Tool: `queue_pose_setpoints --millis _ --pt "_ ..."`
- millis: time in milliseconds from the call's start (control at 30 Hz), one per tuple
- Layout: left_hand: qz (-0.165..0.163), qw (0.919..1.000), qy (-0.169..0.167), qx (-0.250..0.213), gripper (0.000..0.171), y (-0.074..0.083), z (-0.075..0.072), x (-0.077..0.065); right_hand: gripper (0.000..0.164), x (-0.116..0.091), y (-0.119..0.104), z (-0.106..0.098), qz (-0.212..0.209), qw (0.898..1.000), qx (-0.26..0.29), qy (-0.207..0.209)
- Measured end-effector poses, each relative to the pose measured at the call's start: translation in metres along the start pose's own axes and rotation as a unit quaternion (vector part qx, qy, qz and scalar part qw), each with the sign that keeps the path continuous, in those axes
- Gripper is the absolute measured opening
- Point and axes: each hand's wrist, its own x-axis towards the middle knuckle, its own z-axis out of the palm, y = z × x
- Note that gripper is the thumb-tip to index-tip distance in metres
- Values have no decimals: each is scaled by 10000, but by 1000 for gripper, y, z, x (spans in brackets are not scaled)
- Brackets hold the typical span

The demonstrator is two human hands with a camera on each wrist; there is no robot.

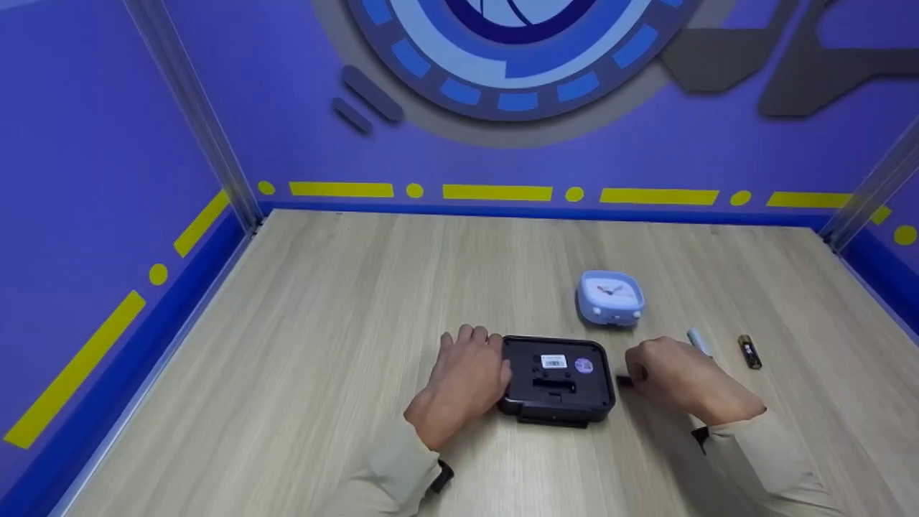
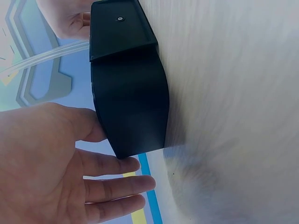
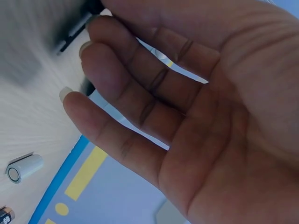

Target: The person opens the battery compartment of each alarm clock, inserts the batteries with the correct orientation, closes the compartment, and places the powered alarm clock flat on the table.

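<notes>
A black clock-like device (image 1: pixel 554 380) lies on the table, its back with stickers and an uncovered slot facing up. My left hand (image 1: pixel 468 370) is at its left side. In the left wrist view, thumb and index finger touch the black casing (image 2: pixel 131 102) near a corner while the other fingers extend nearly straight. To the right of the device, my right hand (image 1: pixel 671 373) pinches a small dark piece (image 1: pixel 624 380) close to the tabletop. Its exact kind is unclear, as the fingers (image 3: pixel 112 70) hide most of it.
Behind the device stands a light-blue alarm clock (image 1: pixel 610 298). Beyond the right hand lie a pale cylinder (image 1: pixel 698 342), which looks like a battery, and a black-and-gold battery (image 1: pixel 749 352). Purple-blue panels (image 1: pixel 287 143) border the wooden table (image 1: pixel 359 273).
</notes>
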Motion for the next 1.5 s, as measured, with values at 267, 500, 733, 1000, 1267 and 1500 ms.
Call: queue_pose_setpoints --millis 267,500,733,1000,1267,1500 --pt "19 9999 86 -76 35 0 0 -1 34 1 1 1 9 10000 1 -80" --pt "65 9996 255 -88 31 1 -1 -3 32 0 0 2 -7 9999 -78 -151" --pt "57 9992 384 -134 26 1 -1 -3 30 -2 0 0 56 9999 5 -149" --pt "1 9997 217 -119 31 0 0 -1 28 -2 0 -6 252 9990 226 -275" --pt "-55 9997 160 -166 32 0 1 -1 14 -5 11 -17 644 9976 228 -97" --pt "-33 9996 220 -151 32 0 2 -1 10 -9 26 -28 832 9962 115 241"
